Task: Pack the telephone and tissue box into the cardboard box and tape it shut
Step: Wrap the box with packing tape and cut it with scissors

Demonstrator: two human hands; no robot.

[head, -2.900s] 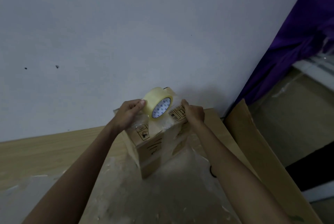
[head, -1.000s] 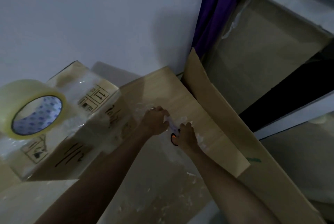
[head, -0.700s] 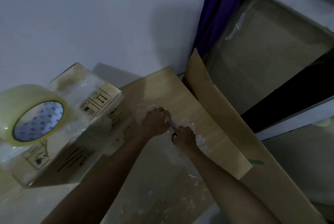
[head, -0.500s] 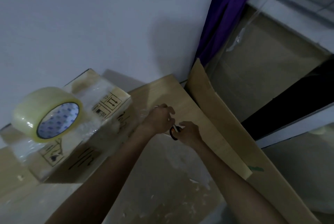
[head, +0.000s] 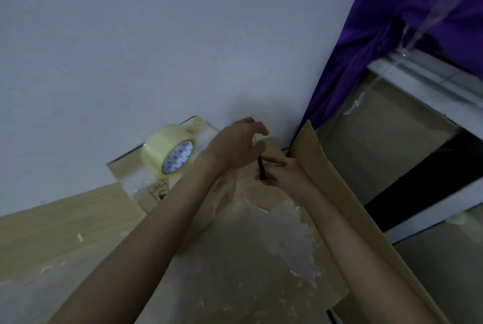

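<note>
The cardboard box [head: 130, 167] stands closed against the wall, with clear tape shining over its top and side. A roll of clear tape [head: 168, 152] sits on top of it. Just right of the box my right hand [head: 285, 174] grips a thin dark tool [head: 260, 167], upright; it looks like scissors. My left hand [head: 235, 146] hovers above the tool's upper end with thumb and fingers curled and a gap between them. Whether it pinches a strand of tape cannot be told. The telephone and tissue box are not visible.
A wooden table [head: 52, 232] runs along the white wall, with a shiny film [head: 248, 258] and tape scraps on it. A large flat cardboard sheet [head: 339, 193] leans at the table's right edge. A purple curtain [head: 392, 23] hangs at the right.
Both hands have lifted off the table with the dark tool, which now stands upright in my right hand. The view has swung left, so the box and roll sit nearer the centre.
</note>
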